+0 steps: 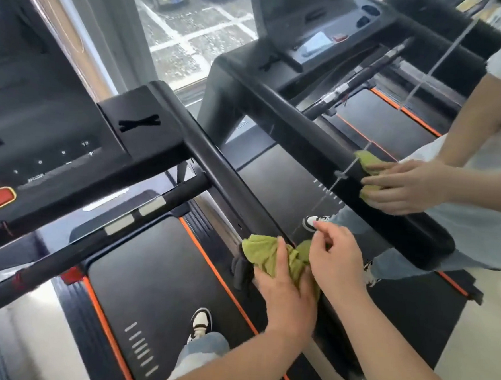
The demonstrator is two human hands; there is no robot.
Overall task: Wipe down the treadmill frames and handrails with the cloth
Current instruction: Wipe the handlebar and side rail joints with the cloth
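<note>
The person stands on the treadmill belt (154,272), one shoe (201,323) showing at lower centre. The black handrail (215,163) runs from the console (41,115) at the left down towards the lower right of the frame. The green cloth (264,253) lies bunched on this rail, just right of centre.

The left hand (286,293) presses the cloth onto the rail, thumb raised and fingers curled over the fabric. The right hand (339,258) sits just beside it, touching the cloth's edge, its fingertips drawn together. Whether it pinches a fold cannot be told.

The step in hand looks like wiping this rail. To do it well, the cloth should be spread flatter, so that it wraps the rail's top and sides. It should then be drawn in long strokes up towards the console, with steady pressure and no gaps.

At the right edge, another hand (403,185) holds a similar cloth on the neighbouring handrail (306,134). It may be a reflection.
</note>
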